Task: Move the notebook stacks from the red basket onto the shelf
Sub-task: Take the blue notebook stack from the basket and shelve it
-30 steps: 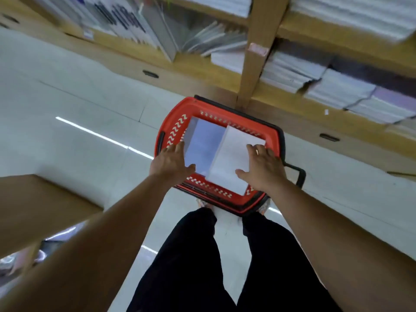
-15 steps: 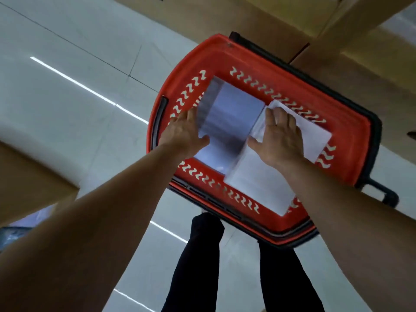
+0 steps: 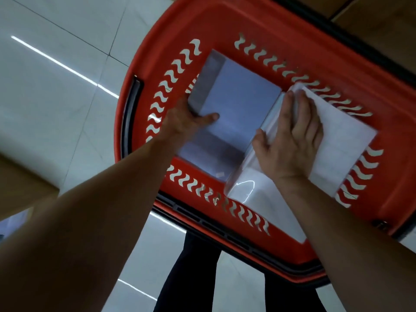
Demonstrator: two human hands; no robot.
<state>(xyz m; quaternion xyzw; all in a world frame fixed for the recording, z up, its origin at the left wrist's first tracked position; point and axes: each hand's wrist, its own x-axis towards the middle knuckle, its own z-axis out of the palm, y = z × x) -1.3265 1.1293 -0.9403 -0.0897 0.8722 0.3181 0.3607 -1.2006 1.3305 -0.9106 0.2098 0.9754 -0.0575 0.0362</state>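
The red basket [image 3: 258,25] stands on the floor below me and holds two wrapped notebook stacks. A pale lavender stack [image 3: 238,104] lies in its left half. My left hand [image 3: 186,118] grips that stack's left edge, thumb on top. A white stack [image 3: 342,149] lies tilted in the right half, its near corner over the basket rim. My right hand [image 3: 290,136] lies flat on the white stack, fingers spread toward the seam between the two stacks. The shelf's shelves are out of view.
Pale floor tiles [image 3: 56,70] surround the basket. The wooden base of the shelf unit [image 3: 382,21] runs along the top right behind the basket. A wooden surface [image 3: 20,188] juts in at the left. My dark trouser legs [image 3: 193,278] stand just below the basket.
The view has dropped closer to the basket and the shelves have left the frame. My left hand has taken hold of the lavender stack's edge; my right hand has slid further onto the white stack.
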